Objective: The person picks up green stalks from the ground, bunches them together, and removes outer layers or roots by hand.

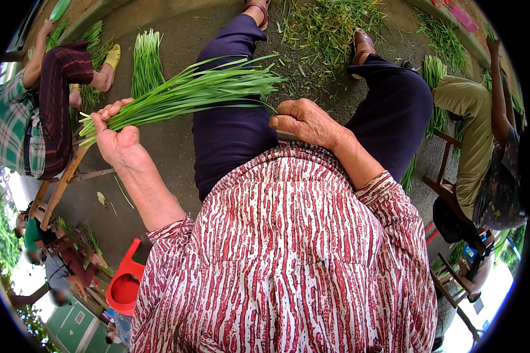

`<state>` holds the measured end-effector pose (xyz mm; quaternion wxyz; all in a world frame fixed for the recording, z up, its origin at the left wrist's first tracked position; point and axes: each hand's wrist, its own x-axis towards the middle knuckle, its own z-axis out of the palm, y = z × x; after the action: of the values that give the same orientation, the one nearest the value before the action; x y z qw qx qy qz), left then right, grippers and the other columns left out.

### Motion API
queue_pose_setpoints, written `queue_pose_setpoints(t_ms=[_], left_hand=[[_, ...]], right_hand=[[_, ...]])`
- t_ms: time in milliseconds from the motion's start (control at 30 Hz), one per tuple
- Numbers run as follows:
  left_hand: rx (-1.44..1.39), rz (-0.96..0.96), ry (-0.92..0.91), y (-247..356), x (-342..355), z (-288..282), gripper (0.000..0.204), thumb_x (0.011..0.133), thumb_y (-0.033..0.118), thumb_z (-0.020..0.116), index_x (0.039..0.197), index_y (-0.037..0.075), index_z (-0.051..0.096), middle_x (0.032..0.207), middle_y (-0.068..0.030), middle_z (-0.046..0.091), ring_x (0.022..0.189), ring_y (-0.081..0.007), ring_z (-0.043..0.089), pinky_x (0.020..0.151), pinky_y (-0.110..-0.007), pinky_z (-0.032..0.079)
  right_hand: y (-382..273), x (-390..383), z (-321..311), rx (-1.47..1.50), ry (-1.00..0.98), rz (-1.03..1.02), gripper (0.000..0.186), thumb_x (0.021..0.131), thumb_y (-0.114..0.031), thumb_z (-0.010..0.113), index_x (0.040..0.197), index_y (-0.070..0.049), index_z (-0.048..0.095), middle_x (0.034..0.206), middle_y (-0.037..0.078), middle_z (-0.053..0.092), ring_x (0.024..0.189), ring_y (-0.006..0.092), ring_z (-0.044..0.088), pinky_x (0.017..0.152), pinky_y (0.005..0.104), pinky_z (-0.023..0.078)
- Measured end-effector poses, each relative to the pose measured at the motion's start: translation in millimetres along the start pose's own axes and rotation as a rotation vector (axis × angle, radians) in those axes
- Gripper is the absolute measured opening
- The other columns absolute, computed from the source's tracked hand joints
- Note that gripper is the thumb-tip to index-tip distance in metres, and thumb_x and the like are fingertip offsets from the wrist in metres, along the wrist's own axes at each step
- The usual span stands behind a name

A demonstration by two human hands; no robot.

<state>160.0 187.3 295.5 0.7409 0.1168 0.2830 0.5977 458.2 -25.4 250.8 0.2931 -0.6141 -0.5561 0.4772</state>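
Note:
My left hand [122, 141] is closed around the pale stem ends of a bunch of green chives [200, 88]. The long leaves fan out to the right, lying over my left thigh, with their tips loose and uneven. My right hand [310, 122] is held just below those tips, above my lap. Its thumb and fingers are pinched together, and a thin chive leaf seems to run into them from the bunch. The far end of that leaf is hidden by the fingers.
A heap of loose leaf trimmings [335, 29] lies on the ground between my feet. One chive bundle [148, 62] stands left of my leg, another [434, 73] to the right. People sit on wooden stools at both sides. A red plastic chair [125, 282] is at lower left.

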Motion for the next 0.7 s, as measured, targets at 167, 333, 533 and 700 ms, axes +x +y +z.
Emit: queue_pose_setpoints(t_ms=[167,333,533,700], left_hand=[[0.0,0.008,0.014,-2,-2,3,0.032,0.095,0.033,0.044,0.075,0.007,0.041,0.065,-0.002,0.041,0.063,-0.0188,0.045,0.078,-0.042,0.043],[-0.009,0.023,0.023,-1,-2,2,0.033,0.096,0.034,0.041,0.075,0.008,0.04,0.064,-0.0013,0.04,0.061,-0.0177,0.043,0.074,-0.04,0.042],[-0.071,-0.019,-0.018,-4,-3,-10,0.034,0.095,0.033,0.044,0.072,0.008,0.041,0.06,-0.0003,0.039,0.058,-0.0154,0.041,0.068,-0.036,0.039],[-0.179,-0.043,-0.061,7,-2,-22,0.027,0.091,0.028,0.053,0.073,0.009,0.045,0.06,0.0009,0.041,0.058,-0.0148,0.043,0.066,-0.036,0.039]], right_hand=[[7,0,4,0.116,0.036,-0.069,0.033,0.087,-0.026,0.045,0.08,0.001,0.063,0.069,0.015,0.058,0.067,0.0267,0.059,0.067,0.036,0.047],[-1,1,1,-0.01,0.058,0.044,0.035,0.084,-0.024,0.042,0.078,0.0,0.066,0.074,0.017,0.064,0.074,0.0318,0.062,0.074,0.0385,0.049],[12,9,11,0.104,0.284,0.123,0.032,0.082,-0.021,0.043,0.073,-0.001,0.066,0.068,0.016,0.062,0.068,0.0283,0.061,0.07,0.0358,0.049],[39,8,-22,1.012,0.473,0.501,0.021,0.083,-0.014,0.049,0.071,-0.003,0.061,0.057,0.001,0.053,0.052,0.013,0.048,0.048,0.0273,0.041]])
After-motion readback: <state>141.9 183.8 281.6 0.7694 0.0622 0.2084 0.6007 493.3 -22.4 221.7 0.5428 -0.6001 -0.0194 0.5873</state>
